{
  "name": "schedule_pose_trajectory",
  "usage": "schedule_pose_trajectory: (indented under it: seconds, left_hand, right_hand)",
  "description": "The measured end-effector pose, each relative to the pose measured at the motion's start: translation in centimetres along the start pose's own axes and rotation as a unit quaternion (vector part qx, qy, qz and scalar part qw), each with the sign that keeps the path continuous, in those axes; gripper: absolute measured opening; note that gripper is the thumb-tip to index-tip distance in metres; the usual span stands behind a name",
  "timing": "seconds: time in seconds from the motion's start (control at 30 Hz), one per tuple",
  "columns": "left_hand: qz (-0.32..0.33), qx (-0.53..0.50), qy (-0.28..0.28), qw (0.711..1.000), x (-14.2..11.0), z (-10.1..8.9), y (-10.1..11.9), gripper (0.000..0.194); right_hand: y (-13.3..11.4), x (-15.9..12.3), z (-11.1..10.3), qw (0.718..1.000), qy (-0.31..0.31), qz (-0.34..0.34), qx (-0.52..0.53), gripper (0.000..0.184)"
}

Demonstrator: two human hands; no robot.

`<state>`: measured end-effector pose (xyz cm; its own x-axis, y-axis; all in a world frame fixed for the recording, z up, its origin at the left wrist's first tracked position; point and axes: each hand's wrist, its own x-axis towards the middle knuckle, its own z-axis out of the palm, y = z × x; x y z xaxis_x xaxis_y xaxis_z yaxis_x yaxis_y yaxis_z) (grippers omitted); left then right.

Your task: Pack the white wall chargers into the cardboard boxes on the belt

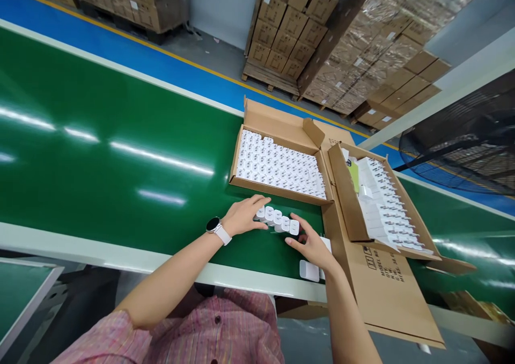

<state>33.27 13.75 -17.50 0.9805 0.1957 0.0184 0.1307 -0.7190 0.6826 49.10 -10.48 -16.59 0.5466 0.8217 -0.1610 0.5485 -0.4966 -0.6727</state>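
Observation:
A short row of white power adapters [277, 217] stands on the green work surface, small faces up. My left hand [242, 217], with a watch on its wrist, has its thumb and fingers around the row's left end. At the right end, my right hand [313, 246] curves its index finger and thumb about the last adapter. Another white adapter [309, 270] lies by the right wrist, and more white pieces are partly hidden behind that hand. Just beyond stands an open cardboard box [281, 190] packed with rows of white adapters, their pins partly visible.
A second open carton [354, 213] with white adapters and a yellow-green piece sits tilted at the right, on a flattened cardboard sheet [386, 294]. A large fan [462, 138] is at far right. Stacked boxes [281, 36] stand on pallets beyond the blue walkway [161, 66].

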Motion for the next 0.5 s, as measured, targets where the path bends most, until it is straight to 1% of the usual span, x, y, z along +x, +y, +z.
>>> schedule_pose_trajectory:
  seconds: [0.07, 0.1, 0.13, 0.2, 0.23, 0.27, 0.3, 0.33, 0.37, 0.4, 0.43, 0.47, 0.5]
  left_hand:
    - [0.013, -0.002, -0.016, 1.0, 0.7, 0.5, 0.2, 0.056]
    - [0.018, -0.014, -0.023, 0.999, 0.9, 0.7, 0.3, 0.048]
    - [0.02, -0.036, -0.026, 0.999, 1.1, 0.9, 0.2, 0.042]
    - [0.014, -0.116, -0.018, 0.993, 1.1, 0.9, 0.0, 0.04]
    - [0.003, -0.176, -0.007, 0.984, 1.0, 0.8, -0.1, 0.041]
    - [-0.013, -0.248, 0.006, 0.969, 0.9, 0.6, -0.2, 0.043]
    - [-0.032, -0.327, 0.017, 0.944, 0.7, 0.2, -0.4, 0.046]
    - [-0.049, -0.408, 0.025, 0.911, 0.6, -0.2, -0.5, 0.049]
    - [-0.062, -0.483, 0.03, 0.873, 0.5, -0.6, -0.6, 0.054]
    - [-0.07, -0.548, 0.033, 0.833, 0.4, -1.1, -0.6, 0.058]
    - [-0.075, -0.599, 0.036, 0.796, 0.3, -1.5, -0.6, 0.06]
    - [-0.078, -0.638, 0.042, 0.764, 0.2, -1.9, -0.6, 0.062]
    - [-0.081, -0.666, 0.051, 0.739, 0.1, -2.3, -0.6, 0.062]
  right_hand:
    - [-0.4, 0.5, -0.4, 0.996, 0.018, -0.035, -0.081, 0.082]
    - [-0.7, 0.9, -0.5, 0.991, 0.018, -0.053, -0.119, 0.082]
    - [-1.1, 1.5, -0.5, 0.986, 0.01, -0.066, -0.15, 0.079]
    - [-1.9, 2.6, -0.4, 0.981, -0.017, -0.07, -0.179, 0.065]
    - [-2.2, 3.1, -0.3, 0.984, -0.023, -0.058, -0.169, 0.058]
    - [-2.5, 3.5, -0.2, 0.99, -0.023, -0.037, -0.137, 0.053]
    - [-2.7, 3.8, -0.2, 0.997, -0.016, -0.011, -0.078, 0.051]
    - [-2.9, 3.8, -0.2, 1.0, -0.007, 0.015, 0.009, 0.053]
    - [-3.1, 3.8, -0.1, 0.992, 0.001, 0.036, 0.118, 0.057]
    - [-3.2, 3.6, -0.1, 0.97, 0.004, 0.05, 0.238, 0.062]
    - [-3.5, 3.4, -0.1, 0.933, 0.003, 0.057, 0.354, 0.066]
    - [-3.8, 3.2, 0.0, 0.889, -0.001, 0.059, 0.454, 0.068]
    - [-4.1, 3.1, 0.1, 0.846, -0.004, 0.057, 0.531, 0.067]
